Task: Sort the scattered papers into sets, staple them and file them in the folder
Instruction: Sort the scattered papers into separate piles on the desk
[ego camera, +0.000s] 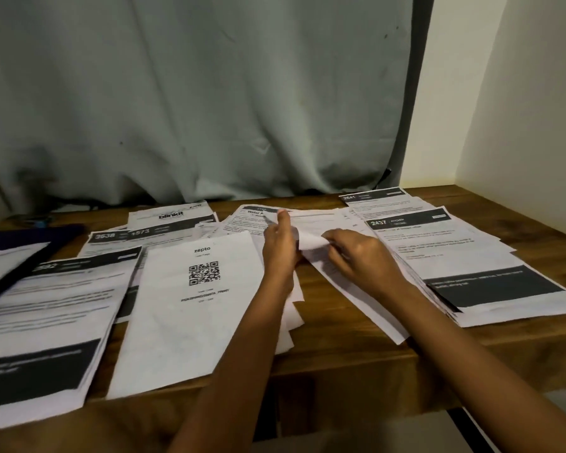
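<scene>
Head view:
Left hand (280, 248): fingers curled on the loose sheet (347, 295), thumb up.
Right hand (356, 258): fingers pinching the sheet's curled corner.
Sheet: desk (340, 348) centre, zepto page (190, 308) at 9 o'clock, stack (471, 273) at 3.
Folder (30, 232): 10 o'clock.

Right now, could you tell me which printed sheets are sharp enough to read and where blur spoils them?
Head view: the zepto sheet has a sharp heading; the 2437 sheet shows its number but soft body text; the near-left sheet is smeared; the curled sheet, gripped by the left hand and right hand, is unreadable; lighting is dim.
</scene>
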A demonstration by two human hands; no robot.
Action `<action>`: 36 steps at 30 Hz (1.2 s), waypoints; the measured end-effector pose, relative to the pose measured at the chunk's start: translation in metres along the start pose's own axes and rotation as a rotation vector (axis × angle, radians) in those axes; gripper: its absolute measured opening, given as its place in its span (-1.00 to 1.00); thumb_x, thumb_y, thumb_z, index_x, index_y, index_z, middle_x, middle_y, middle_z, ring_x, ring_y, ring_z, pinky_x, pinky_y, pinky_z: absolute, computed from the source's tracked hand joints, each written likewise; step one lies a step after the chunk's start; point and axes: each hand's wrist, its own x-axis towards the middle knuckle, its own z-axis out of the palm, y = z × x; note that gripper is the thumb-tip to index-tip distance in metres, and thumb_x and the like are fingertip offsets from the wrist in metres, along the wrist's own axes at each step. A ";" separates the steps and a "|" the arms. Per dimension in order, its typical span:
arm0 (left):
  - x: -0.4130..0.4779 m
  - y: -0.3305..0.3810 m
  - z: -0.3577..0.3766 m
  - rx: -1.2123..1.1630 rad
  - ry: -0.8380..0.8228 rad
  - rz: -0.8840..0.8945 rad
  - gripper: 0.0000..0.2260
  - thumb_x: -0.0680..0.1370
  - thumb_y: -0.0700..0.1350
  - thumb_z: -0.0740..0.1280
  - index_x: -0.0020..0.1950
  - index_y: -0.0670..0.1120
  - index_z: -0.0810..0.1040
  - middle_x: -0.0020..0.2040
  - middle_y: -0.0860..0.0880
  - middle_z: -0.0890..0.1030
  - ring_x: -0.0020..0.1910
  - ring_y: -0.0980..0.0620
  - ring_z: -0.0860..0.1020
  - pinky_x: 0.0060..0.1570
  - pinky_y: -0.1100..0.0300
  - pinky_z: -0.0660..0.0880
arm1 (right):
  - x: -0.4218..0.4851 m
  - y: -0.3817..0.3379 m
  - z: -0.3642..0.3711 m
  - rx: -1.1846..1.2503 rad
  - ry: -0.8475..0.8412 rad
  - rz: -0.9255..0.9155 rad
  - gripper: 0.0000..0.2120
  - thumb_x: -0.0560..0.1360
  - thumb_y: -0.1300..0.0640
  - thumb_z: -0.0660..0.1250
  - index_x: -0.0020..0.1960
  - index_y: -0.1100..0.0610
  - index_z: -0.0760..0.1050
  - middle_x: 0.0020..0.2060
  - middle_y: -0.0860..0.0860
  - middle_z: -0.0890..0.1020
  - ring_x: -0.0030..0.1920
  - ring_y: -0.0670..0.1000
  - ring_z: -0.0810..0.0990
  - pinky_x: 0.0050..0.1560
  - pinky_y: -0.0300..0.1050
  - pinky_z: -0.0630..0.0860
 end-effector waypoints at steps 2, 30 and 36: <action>-0.003 0.008 -0.011 0.015 -0.023 -0.109 -0.43 0.53 0.21 0.29 0.45 -0.03 0.32 0.29 -0.10 0.54 0.14 -0.15 0.58 0.08 -0.07 0.57 | -0.006 -0.010 -0.003 0.007 -0.067 -0.096 -0.77 0.48 0.17 0.36 0.12 0.20 0.57 -0.07 0.13 0.68 -0.16 0.09 0.68 -0.20 -0.10 0.60; -0.062 0.028 -0.279 0.682 0.332 0.492 -0.74 0.58 -0.14 0.31 0.27 -0.06 0.50 0.05 0.00 0.61 0.02 0.09 0.58 -0.05 0.39 0.48 | 0.071 -0.136 0.039 0.852 -0.199 0.925 -0.61 0.53 0.12 0.36 0.34 0.08 0.45 0.27 -0.03 0.53 0.23 0.11 0.53 0.25 0.08 0.47; -0.061 0.035 -0.410 1.238 0.666 0.421 -0.63 0.64 -0.04 0.19 0.41 -0.15 0.39 0.35 -0.15 0.48 0.35 -0.11 0.42 0.47 -0.10 0.04 | 0.090 -0.178 0.065 0.927 -0.211 0.905 -0.67 0.52 0.21 0.36 0.28 0.13 0.50 0.19 -0.01 0.58 0.07 0.08 0.58 0.12 -0.03 0.50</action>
